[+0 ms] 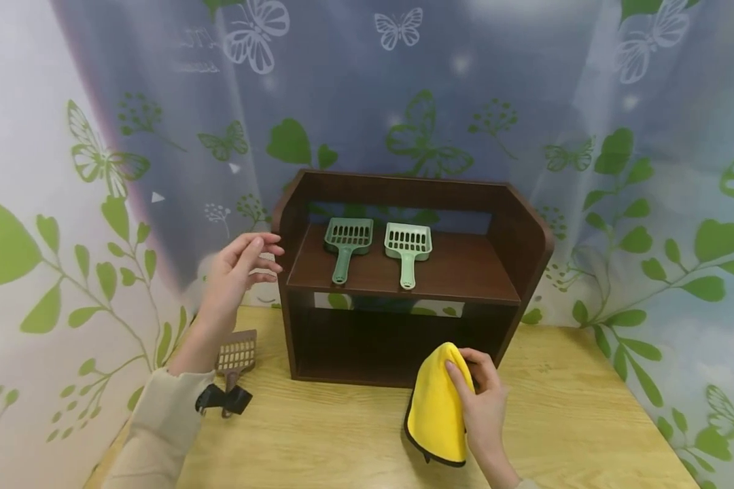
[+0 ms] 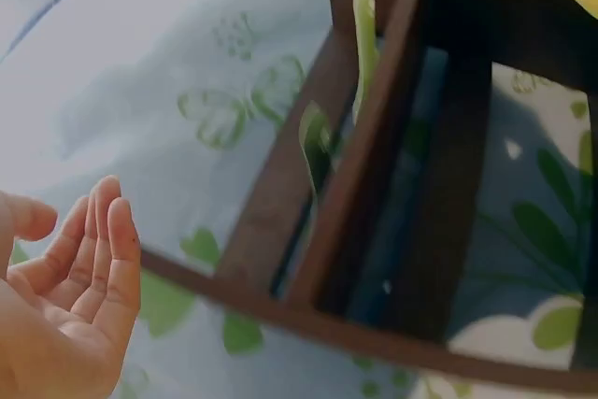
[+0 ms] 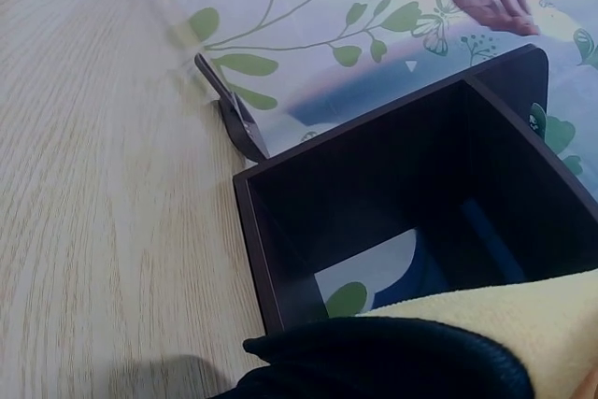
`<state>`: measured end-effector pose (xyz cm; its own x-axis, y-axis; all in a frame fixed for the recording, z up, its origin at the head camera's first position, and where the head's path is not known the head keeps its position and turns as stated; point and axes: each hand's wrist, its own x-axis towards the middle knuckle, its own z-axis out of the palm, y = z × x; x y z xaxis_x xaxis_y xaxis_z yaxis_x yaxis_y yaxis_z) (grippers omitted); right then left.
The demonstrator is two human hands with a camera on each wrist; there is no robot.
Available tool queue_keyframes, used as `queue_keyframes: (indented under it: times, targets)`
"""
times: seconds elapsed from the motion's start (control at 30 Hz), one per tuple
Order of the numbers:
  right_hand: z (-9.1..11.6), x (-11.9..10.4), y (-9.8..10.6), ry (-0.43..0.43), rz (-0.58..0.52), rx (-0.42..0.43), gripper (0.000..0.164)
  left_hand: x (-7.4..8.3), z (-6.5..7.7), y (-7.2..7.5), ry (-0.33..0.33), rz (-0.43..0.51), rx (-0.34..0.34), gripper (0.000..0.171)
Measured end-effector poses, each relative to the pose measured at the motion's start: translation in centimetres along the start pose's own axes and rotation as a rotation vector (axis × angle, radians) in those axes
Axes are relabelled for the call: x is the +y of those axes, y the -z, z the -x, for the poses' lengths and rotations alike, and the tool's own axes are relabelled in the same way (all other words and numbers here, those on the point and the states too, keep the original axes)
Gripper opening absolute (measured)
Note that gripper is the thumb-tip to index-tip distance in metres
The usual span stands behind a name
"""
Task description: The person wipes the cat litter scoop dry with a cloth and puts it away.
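Observation:
A dark brown wooden shelf unit (image 1: 514, 231) stands on the wooden table (image 1: 318, 435). On its upper shelf lie two slotted green scoops, a darker one (image 1: 345, 246) and a paler one (image 1: 407, 248). My left hand (image 1: 240, 266) hovers open in the air just left of the shelf's side wall, fingers relaxed, holding nothing; the left wrist view shows the same hand (image 2: 70, 301) beside the shelf frame (image 2: 374, 147). My right hand (image 1: 486, 401) grips a folded yellow cloth (image 1: 438, 407) with a dark edge, held in front of the shelf's lower opening (image 3: 392, 221).
A brown slotted scoop (image 1: 236, 360) lies on the table at the left, beside my sleeve, near the leaf-and-butterfly curtain (image 1: 67, 238) that surrounds the table. The same brown scoop (image 3: 232, 111) shows in the right wrist view.

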<state>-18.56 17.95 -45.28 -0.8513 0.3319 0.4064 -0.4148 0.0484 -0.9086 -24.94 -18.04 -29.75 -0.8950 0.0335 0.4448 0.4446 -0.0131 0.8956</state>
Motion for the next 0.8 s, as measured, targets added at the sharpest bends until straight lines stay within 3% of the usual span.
queue_keyframes:
  times: [0.27, 0.6, 0.8]
  targets:
    - [0.0, 0.2, 0.0, -0.006, -0.001, 0.004, 0.021, -4.5, 2.6, 3.3, 0.122, 0.019, 0.152, 0.032]
    - [0.2, 0.3, 0.0, -0.003, -0.004, -0.01, 0.02, -10.3, 6.8, 5.8, 0.451, -0.211, 0.154, 0.051]
    - [0.1, 0.4, 0.0, -0.001, -0.001, -0.017, 0.021, -13.4, 9.0, 7.5, 0.599, -0.25, 0.165, 0.053]
